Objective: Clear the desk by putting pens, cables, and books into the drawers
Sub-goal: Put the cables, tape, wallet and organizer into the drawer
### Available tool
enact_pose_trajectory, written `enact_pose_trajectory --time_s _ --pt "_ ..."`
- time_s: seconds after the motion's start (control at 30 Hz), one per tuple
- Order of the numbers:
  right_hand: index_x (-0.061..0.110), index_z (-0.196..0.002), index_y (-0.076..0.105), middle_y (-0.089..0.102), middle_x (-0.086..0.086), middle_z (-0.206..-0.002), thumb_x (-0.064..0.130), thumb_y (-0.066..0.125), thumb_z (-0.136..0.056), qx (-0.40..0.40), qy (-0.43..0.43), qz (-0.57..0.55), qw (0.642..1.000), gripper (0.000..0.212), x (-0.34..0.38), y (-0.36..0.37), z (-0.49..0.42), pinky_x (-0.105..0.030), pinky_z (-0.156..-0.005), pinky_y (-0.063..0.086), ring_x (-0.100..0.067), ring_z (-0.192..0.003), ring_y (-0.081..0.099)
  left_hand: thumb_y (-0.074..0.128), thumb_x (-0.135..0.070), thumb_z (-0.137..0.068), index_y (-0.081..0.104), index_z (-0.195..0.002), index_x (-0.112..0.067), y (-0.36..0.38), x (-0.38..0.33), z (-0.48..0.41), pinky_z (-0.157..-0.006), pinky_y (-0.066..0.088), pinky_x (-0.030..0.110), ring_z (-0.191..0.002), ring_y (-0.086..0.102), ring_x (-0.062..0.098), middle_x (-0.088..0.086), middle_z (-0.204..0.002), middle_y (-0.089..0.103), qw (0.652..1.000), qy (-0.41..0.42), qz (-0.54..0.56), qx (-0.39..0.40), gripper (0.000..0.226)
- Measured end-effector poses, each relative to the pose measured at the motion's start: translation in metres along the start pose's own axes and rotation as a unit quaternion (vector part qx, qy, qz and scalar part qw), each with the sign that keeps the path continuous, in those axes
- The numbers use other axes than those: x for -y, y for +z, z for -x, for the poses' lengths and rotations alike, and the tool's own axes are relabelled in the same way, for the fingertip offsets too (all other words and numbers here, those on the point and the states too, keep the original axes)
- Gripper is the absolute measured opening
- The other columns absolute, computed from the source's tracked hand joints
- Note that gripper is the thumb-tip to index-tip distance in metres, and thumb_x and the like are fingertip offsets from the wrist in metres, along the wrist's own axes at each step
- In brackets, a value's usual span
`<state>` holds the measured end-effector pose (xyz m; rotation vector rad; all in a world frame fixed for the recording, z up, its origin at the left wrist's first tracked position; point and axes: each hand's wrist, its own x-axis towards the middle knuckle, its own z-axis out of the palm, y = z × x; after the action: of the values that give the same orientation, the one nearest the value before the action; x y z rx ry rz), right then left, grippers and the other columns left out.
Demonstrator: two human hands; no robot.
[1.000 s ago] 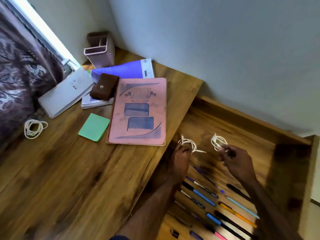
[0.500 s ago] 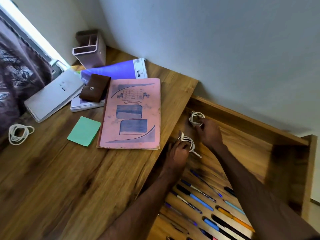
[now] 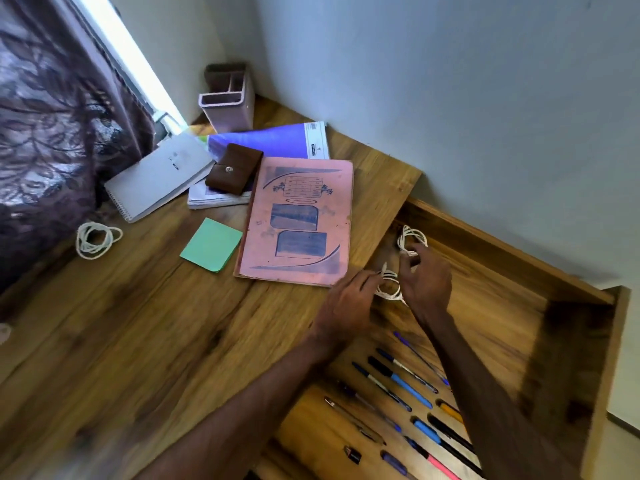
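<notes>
Cable, white and loosely coiled (image 3: 97, 240), lies near the wooden desk's (image 3: 138, 341) left edge; a green sticky pad (image 3: 212, 244) and a pink-covered exercise book (image 3: 299, 220) sit further right. Over the open wooden drawer (image 3: 502, 306), the left hand (image 3: 349, 303) pinches a small white cable coil (image 3: 389, 287). The right hand (image 3: 427, 280), just beside it, has its fingers loosely spread and grips nothing, near another white coil (image 3: 410, 239) at the drawer's back.

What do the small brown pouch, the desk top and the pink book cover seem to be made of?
The brown pouch is probably leather or an imitation: matt, with a soft folded flap and a metal-looking snap. The desk top is wood or wood-look laminate, slightly glossy, with streaked grain. The pink book cover looks like card or paper: matt, with faded, stained print.
</notes>
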<state>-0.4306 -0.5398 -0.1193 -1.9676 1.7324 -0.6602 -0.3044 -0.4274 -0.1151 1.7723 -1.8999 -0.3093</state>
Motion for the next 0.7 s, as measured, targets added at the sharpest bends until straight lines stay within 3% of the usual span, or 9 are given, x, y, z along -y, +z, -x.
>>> enact_pose_trajectory --time_s 0.1,0.23,0.4,0.57,0.7 --pt "0.020 -0.114 0.070 0.073 0.001 -0.101 0.031 0.055 -0.097 -0.010 -0.035 -0.031 0.999 0.025 0.050 -0.003 0.014 -0.035 -0.076 0.056 -0.016 -0.089 0.067 0.046 -0.009 -0.092 0.063 -0.121 -0.006 -0.041 0.017 0.015 -0.102 0.048 0.032 -0.116 0.055 0.023 0.010 -0.120 0.064 0.998 -0.002 -0.019 -0.055 0.034" --pt "0.019 -0.105 0.072 0.074 0.000 -0.094 0.026 0.060 -0.093 0.004 -0.104 -0.073 0.992 0.018 0.124 0.005 0.040 -0.033 -0.074 0.054 -0.018 -0.082 0.067 0.053 0.006 -0.083 0.067 -0.112 -0.006 -0.102 0.047 0.049 -0.101 0.047 0.031 -0.113 0.056 0.023 0.009 -0.114 0.067 0.990 -0.071 -0.030 -0.121 0.035" --pt "0.019 -0.098 0.070 0.072 0.000 -0.089 0.025 0.060 -0.091 0.091 -0.185 -0.095 0.974 0.014 0.212 0.044 0.094 -0.034 -0.071 0.050 -0.021 -0.080 0.066 0.048 -0.007 -0.081 0.065 -0.109 -0.010 -0.177 0.107 0.127 -0.095 0.050 0.039 -0.109 0.058 0.028 0.008 -0.113 0.065 0.969 -0.207 -0.077 -0.112 0.033" --pt "0.016 -0.102 0.072 0.074 -0.005 -0.097 0.024 0.061 -0.090 0.190 -0.242 -0.071 0.949 0.018 0.281 0.094 0.146 -0.033 -0.075 0.053 -0.022 -0.086 0.068 0.054 -0.001 -0.069 0.065 -0.103 -0.013 -0.227 0.165 0.221 -0.094 0.050 0.041 -0.110 0.056 0.029 0.006 -0.114 0.063 0.917 -0.370 -0.078 -0.128 0.038" --pt "0.014 -0.093 0.070 0.071 -0.007 -0.092 0.021 0.062 -0.087 0.256 -0.274 -0.035 0.926 0.012 0.321 0.128 0.179 -0.035 -0.072 0.053 -0.025 -0.084 0.066 0.054 -0.014 -0.082 0.063 -0.111 -0.022 -0.254 0.195 0.271 -0.095 0.045 0.035 -0.118 0.052 0.024 -0.001 -0.124 0.058 0.873 -0.466 -0.099 -0.108 0.031"
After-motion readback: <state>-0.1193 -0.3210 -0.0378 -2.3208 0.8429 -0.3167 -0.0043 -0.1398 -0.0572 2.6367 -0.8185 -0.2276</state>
